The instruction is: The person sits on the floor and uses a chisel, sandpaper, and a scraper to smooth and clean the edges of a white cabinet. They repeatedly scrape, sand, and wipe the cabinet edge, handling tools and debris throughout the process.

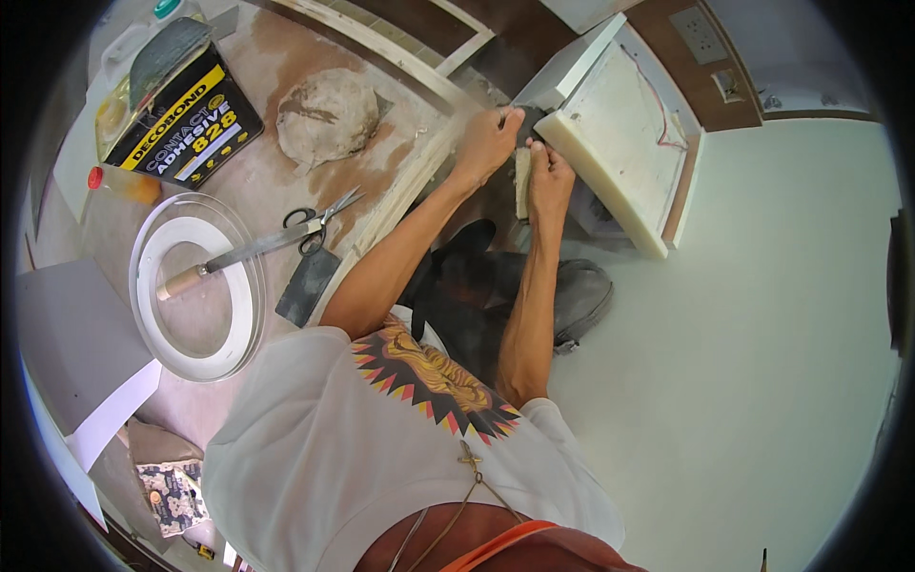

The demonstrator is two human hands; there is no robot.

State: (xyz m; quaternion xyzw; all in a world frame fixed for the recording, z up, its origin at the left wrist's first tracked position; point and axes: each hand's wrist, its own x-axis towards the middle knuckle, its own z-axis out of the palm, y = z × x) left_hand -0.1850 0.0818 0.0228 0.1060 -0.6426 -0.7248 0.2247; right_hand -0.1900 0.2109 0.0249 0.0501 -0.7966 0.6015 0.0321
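Note:
My right hand (550, 179) is closed, its fingertips at the top of a short pale wooden strip (522, 183), which it appears to grip. Just to the left, my left hand (490, 141) is also closed, fingers bent beside a dark patch by the cabinet corner. Whatever it holds is hidden by the fingers. Close to both hands stands a box-like cabinet piece (624, 133), tilted in view, with a pale yellowish front edge (605, 186) and a thin red wire inside. Both forearms reach up over my dark trousers and shoe.
On the dusty worktable (276, 205) at left are a black-and-yellow adhesive can (195, 124), scissors (319, 219), a wooden-handled file (238, 259), a roll of white edging (157, 296), a dark flat plate (307, 286) and a crumpled dusty bundle (327, 116). A wooden frame (381, 43) lies beyond.

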